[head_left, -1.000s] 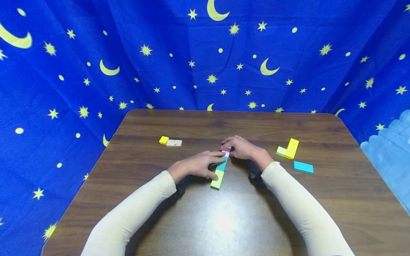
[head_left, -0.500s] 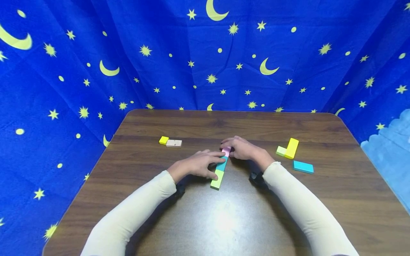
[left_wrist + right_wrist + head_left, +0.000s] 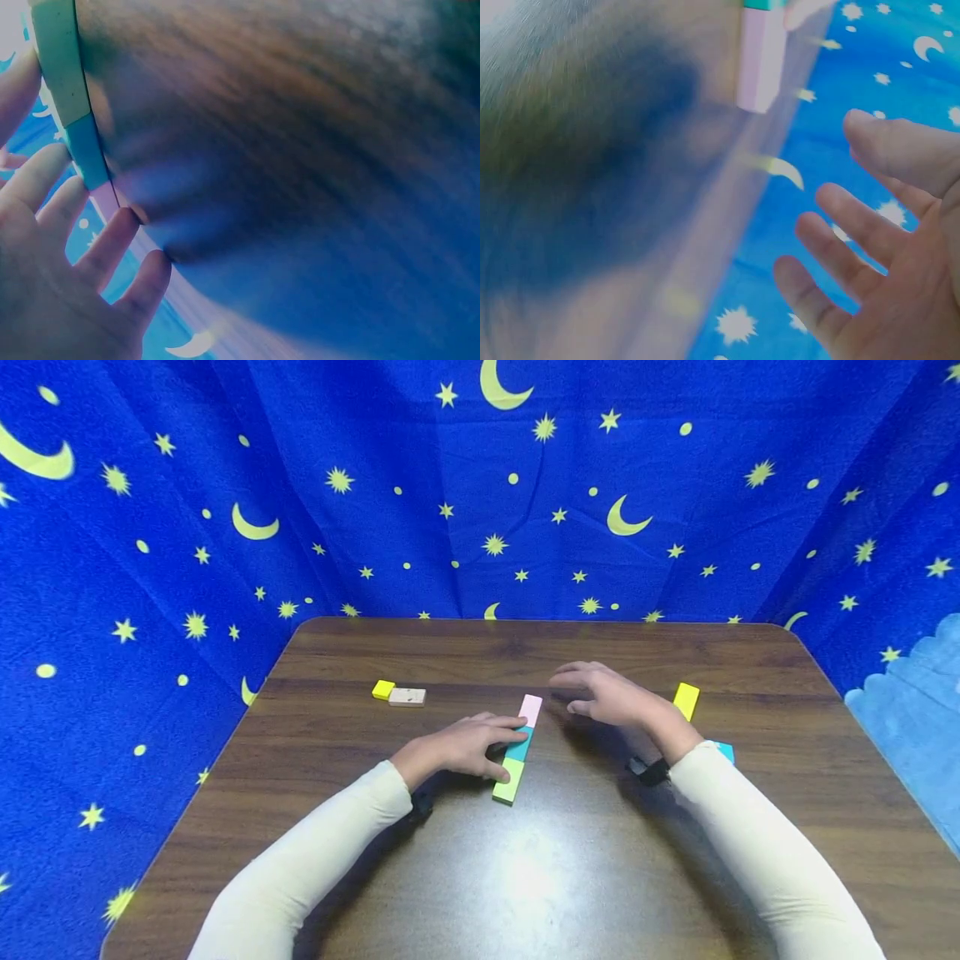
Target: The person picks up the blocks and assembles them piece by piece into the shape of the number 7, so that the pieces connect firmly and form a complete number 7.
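Three flat blocks lie end to end in a slanting row: a pink block (image 3: 530, 708) at the far end, a teal block (image 3: 519, 745) in the middle, a light green block (image 3: 507, 783) nearest. My left hand (image 3: 468, 746) rests at the row's left side, thumb on the green block and a fingertip reaching over the teal one. In the left wrist view its fingers (image 3: 107, 251) are spread along the row. To the right of the pink block, my right hand (image 3: 607, 693) hovers with loose fingers and holds nothing. The right wrist view shows the pink block (image 3: 761, 64) apart from that hand.
At the left, a small yellow block (image 3: 384, 688) touches a pale wooden block (image 3: 407, 697). A longer yellow block (image 3: 686, 700) and a blue block (image 3: 724, 751) at the right are partly behind the right arm. Blue star-patterned cloth (image 3: 375, 485) hangs behind the table (image 3: 337, 647).
My right hand has let go of the pink block and moved right, its forearm now covering part of the right-hand blocks. The left hand and the row have stayed put.
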`<act>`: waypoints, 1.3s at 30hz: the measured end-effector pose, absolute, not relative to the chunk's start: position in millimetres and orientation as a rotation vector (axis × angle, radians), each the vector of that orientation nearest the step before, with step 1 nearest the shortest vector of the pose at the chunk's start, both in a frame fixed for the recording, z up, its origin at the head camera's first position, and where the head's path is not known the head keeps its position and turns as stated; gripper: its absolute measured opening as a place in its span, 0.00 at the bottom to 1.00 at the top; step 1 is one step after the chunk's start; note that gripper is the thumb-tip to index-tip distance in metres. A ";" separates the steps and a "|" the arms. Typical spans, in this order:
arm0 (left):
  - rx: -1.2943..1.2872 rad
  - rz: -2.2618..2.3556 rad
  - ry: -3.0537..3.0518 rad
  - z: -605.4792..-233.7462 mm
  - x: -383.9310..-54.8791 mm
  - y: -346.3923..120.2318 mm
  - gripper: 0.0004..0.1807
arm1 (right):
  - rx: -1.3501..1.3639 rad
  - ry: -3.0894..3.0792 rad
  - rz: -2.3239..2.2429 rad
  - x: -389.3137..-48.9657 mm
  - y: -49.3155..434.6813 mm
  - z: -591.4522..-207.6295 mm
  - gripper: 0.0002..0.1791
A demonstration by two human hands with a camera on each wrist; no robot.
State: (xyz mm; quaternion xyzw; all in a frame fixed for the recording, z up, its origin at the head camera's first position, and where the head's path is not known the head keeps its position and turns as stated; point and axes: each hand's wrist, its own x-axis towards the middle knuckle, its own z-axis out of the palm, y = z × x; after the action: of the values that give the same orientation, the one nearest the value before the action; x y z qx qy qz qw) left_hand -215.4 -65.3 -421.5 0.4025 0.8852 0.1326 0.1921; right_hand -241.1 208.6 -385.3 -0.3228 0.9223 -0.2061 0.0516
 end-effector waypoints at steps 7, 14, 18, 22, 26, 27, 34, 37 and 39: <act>1.117 0.358 2.487 -422.1 -214.5 -65.7 0.39 | -0.980 2.869 -0.597 -212.0 242.1 -363.1 0.26; 1.106 0.354 2.473 -424.8 -212.4 -62.9 0.39 | -0.833 2.907 -0.567 -181.9 283.7 -359.8 0.27; 1.094 0.349 2.471 -426.0 -212.5 -62.9 0.39 | -0.730 2.929 -0.579 -171.6 307.5 -361.5 0.27; 1.076 0.353 2.472 -425.5 -213.5 -64.9 0.40 | -0.629 2.954 -0.583 -166.8 327.7 -364.2 0.27; 1.078 0.366 2.479 -423.8 -213.5 -67.2 0.39 | -0.549 2.970 -0.571 -164.2 343.4 -368.1 0.28; 1.077 0.369 2.478 -423.4 -213.2 -67.6 0.39 | -0.533 2.968 -0.570 -163.9 346.3 -369.2 0.29; 1.065 0.375 2.472 -423.7 -211.5 -67.8 0.39 | -0.491 2.939 -0.583 -162.9 354.5 -375.6 0.29; 1.062 0.375 2.470 -422.9 -211.2 -67.3 0.39 | -0.512 2.949 -0.578 -163.1 356.1 -378.5 0.28; 1.067 0.373 2.471 -421.8 -211.2 -66.7 0.39 | -0.543 2.974 -0.577 -163.2 357.7 -379.6 0.28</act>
State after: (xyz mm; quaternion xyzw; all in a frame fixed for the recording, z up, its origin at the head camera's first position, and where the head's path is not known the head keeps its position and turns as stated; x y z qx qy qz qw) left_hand -211.2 -66.7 -421.8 0.3837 0.8891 0.1343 0.2105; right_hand -163.2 357.7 -379.6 -0.1764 0.9658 -0.1872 0.0317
